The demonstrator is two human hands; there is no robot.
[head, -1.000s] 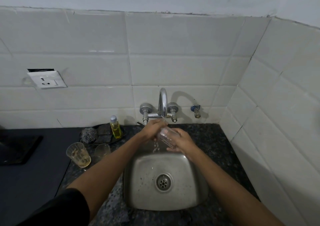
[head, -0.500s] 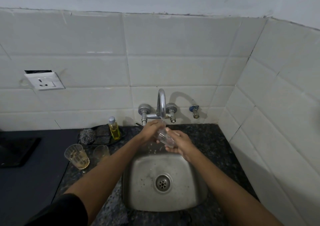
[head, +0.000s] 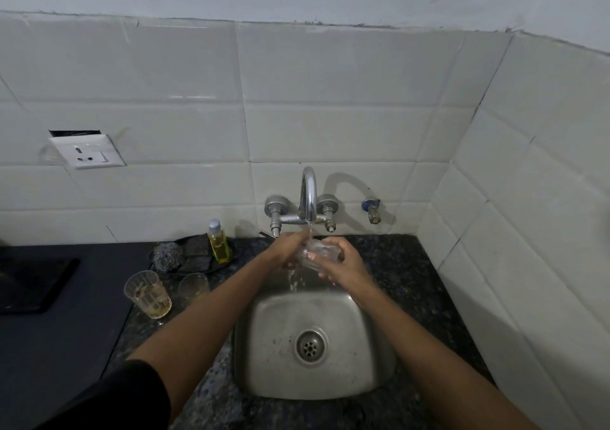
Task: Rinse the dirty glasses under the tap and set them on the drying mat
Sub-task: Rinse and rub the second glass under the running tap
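A clear glass (head: 318,252) lies on its side under the running tap (head: 308,195), over the back of the steel sink (head: 264,347). My right hand (head: 343,263) grips it from the right, and my left hand (head: 287,248) holds its left end. Water streams over the glass and falls into the sink. Two dirty glasses stand on the counter at the left: a ribbed one with yellowish residue (head: 147,294) and a smaller plain one (head: 194,286). A dark mat (head: 49,347) covers the counter at the far left.
A yellow soap bottle (head: 219,241), a steel scourer (head: 166,254) and dark sponges sit on a tray left of the tap. A black object (head: 29,284) lies on the mat. Tiled walls close in behind and to the right. A socket (head: 87,151) is on the wall.
The glass has been turned and raised closer under the spout, and both hands have closed in around it. Water now runs over it into the sink.
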